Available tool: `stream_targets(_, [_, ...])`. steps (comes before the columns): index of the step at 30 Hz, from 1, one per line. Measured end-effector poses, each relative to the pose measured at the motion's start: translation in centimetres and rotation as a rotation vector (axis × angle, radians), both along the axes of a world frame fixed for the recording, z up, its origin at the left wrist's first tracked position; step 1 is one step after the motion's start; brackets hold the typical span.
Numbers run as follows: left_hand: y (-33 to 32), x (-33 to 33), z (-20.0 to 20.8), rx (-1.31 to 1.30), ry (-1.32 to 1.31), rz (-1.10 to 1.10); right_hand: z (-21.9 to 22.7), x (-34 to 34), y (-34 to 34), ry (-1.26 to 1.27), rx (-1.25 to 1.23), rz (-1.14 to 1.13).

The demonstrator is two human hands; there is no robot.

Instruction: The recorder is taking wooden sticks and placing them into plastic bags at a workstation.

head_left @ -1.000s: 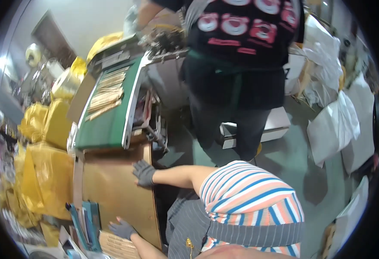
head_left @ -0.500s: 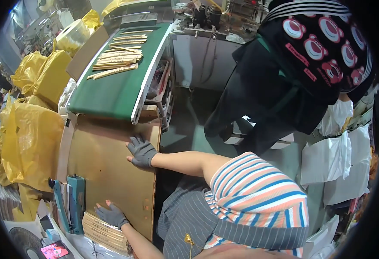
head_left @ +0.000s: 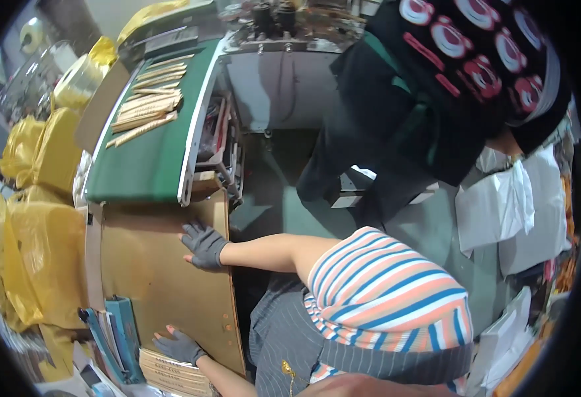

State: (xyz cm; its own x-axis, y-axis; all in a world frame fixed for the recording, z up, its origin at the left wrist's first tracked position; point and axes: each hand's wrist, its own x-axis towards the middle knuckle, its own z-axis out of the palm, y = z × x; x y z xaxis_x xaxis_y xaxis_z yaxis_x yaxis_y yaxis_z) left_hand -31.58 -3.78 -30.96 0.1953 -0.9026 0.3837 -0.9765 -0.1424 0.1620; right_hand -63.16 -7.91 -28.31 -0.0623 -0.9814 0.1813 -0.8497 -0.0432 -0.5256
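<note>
Left to right on the brown board [head_left: 164, 278]: row of paper-wrapped sticks [head_left: 171, 372] at its near left corner, beside our left hand [head_left: 181, 347]. That hand is palm down, fingers spread, gripping nothing; whether its heel touches the row, we can't tell. Right hand [head_left: 204, 246] lies palm down near the board's right edge, fingers fanned, nothing grasped.

To do this bit well (our judgement): palms flat, load shared between both hands, left wrist light near the row so the wrapped ends don't skew. Right fingertips should be clear of the belt's lower end.

Surface and room, left to right. Yellow bags [head_left: 48, 258] crowd the left side. Teal fixture [head_left: 121, 324] with upright sides stands at the board's left, just beside the row. Green belt [head_left: 135, 175] ends at the board's far edge, carrying a loose heap of sticks [head_left: 146, 106], some askew. Board is smooth and a bit shiny, so sliding should be easy, we reckon. Crates [head_left: 214, 142] sit beside the belt. Then grey-green floor [head_left: 278, 212], a carton [head_left: 348, 198] by the legs of a bent-over co-worker [head_left: 429, 119], and white sacks [head_left: 492, 212] far right.
</note>
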Motion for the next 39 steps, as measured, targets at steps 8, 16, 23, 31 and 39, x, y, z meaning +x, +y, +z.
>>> stream_targets(8, [-0.9,1.2,-2.0,-0.043,-0.074,0.039,0.6,0.0,0.4,0.073,0.253,0.118])
stream_targets(16, [-1.6,1.1,-1.9,-0.049,-0.125,0.048,0.1,-0.5,1.6,0.1,0.266,0.186])
stream_targets(23, [-2.2,0.6,-1.6,-0.073,-0.062,0.064,2.3,-1.1,2.6,0.237,0.337,0.249])
stream_targets(31, [-5.4,-0.1,-2.1,-0.065,-0.1,0.053,5.3,-5.6,11.0,-0.103,0.246,0.153])
stream_targets(39, [-4.9,-2.2,2.0,-0.164,-0.047,0.093,6.9,-5.9,9.8,-0.053,0.261,0.027])
